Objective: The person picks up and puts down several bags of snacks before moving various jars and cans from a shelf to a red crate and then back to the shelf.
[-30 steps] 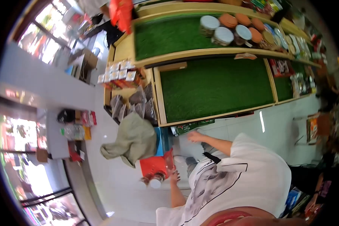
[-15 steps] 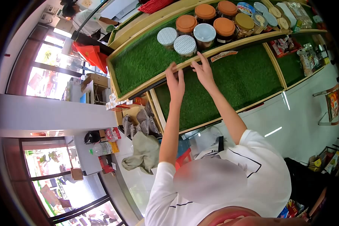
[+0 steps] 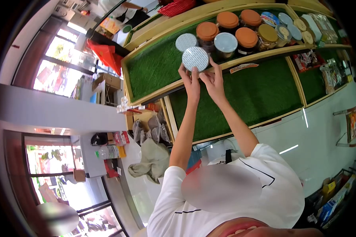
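A jar with a pale patterned lid (image 3: 195,59) is held between both hands above the shelf's front rail. My left hand (image 3: 191,82) grips its left and near side, fingers closed against it. From the right, my right hand (image 3: 214,81) has its fingers on the same jar. Just behind stands another jar with a similar pale lid (image 3: 186,42). A jar with a light blue lid (image 3: 226,42) and several orange-lidded jars (image 3: 207,31) stand to the right. The held jar's body is mostly hidden by its lid and my fingers.
The wooden shelf's front rail (image 3: 265,57) runs under my wrists, above a lower green turf shelf (image 3: 241,100). Packets and tins (image 3: 324,27) fill the right end. A red bag (image 3: 104,56) hangs at the left. Another person's arm (image 3: 132,6) shows behind.
Both hands have taken hold of the front pale-lidded jar and lifted it toward me, off its place beside the others. The view has shifted slightly.
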`<state>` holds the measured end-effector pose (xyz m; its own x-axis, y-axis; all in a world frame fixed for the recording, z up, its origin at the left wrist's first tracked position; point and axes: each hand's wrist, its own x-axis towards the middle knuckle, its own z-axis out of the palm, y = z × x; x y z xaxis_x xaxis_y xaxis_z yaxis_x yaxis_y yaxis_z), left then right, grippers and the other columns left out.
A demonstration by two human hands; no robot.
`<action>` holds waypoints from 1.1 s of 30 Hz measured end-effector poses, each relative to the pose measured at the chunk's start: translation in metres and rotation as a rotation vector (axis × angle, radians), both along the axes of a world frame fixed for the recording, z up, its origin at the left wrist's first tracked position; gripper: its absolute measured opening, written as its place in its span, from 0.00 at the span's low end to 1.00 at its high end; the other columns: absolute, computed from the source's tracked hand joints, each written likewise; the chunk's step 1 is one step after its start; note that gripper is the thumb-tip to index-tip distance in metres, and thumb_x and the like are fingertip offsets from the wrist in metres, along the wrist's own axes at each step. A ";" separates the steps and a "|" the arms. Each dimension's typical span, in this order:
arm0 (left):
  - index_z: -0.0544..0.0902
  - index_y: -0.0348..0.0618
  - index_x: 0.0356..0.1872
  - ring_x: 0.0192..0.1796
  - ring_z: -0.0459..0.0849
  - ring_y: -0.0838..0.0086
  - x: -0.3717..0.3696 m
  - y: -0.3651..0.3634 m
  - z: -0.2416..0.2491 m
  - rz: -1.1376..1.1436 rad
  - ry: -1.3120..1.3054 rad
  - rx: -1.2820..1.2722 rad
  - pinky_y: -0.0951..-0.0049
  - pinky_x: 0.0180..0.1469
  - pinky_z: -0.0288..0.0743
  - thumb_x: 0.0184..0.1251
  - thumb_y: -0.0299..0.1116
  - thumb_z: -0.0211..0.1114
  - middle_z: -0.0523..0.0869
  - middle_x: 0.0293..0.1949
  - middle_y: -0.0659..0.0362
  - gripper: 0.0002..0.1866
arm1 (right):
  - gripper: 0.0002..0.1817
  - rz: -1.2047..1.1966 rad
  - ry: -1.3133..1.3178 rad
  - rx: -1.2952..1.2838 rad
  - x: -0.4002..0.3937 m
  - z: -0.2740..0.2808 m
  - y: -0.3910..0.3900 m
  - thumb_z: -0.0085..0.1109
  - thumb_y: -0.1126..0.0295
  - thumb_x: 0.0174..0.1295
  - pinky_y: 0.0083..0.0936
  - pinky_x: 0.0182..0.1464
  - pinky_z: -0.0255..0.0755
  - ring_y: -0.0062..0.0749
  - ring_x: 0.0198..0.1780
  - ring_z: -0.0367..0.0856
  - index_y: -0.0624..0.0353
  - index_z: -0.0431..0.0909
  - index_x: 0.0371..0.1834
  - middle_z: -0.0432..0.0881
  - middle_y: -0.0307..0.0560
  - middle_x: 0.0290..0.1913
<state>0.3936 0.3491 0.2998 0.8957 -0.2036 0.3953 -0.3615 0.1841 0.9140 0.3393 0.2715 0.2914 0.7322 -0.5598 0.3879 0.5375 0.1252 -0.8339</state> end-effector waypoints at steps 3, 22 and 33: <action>0.60 0.38 0.68 0.67 0.68 0.64 -0.038 0.034 0.041 0.244 -0.141 -0.054 0.63 0.69 0.63 0.77 0.35 0.56 0.67 0.68 0.48 0.25 | 0.27 0.216 -0.092 0.178 -0.024 0.002 0.046 0.63 0.78 0.65 0.32 0.71 0.62 0.35 0.68 0.70 0.61 0.61 0.64 0.67 0.53 0.68; 0.63 0.39 0.68 0.74 0.65 0.59 -0.389 0.384 -0.174 1.429 0.465 -0.129 0.61 0.68 0.68 0.70 0.28 0.64 0.65 0.72 0.46 0.29 | 0.32 1.447 0.923 -0.386 -0.232 -0.127 0.409 0.66 0.72 0.64 0.23 0.49 0.77 0.28 0.59 0.75 0.58 0.63 0.70 0.74 0.48 0.63; 0.54 0.39 0.72 0.70 0.67 0.61 -0.408 0.523 -0.367 1.833 0.742 -0.639 0.67 0.67 0.68 0.77 0.31 0.58 0.61 0.70 0.48 0.30 | 0.35 1.639 0.516 -1.277 -0.264 -0.344 0.625 0.64 0.58 0.61 0.40 0.63 0.69 0.57 0.60 0.77 0.64 0.62 0.68 0.75 0.68 0.60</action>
<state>-0.0144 0.8721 -0.0674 -0.1547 0.8960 -0.4161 -0.1302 0.3990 0.9076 0.0758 0.8967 -0.0522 0.2968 0.8668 -0.4006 0.3131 -0.4846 -0.8167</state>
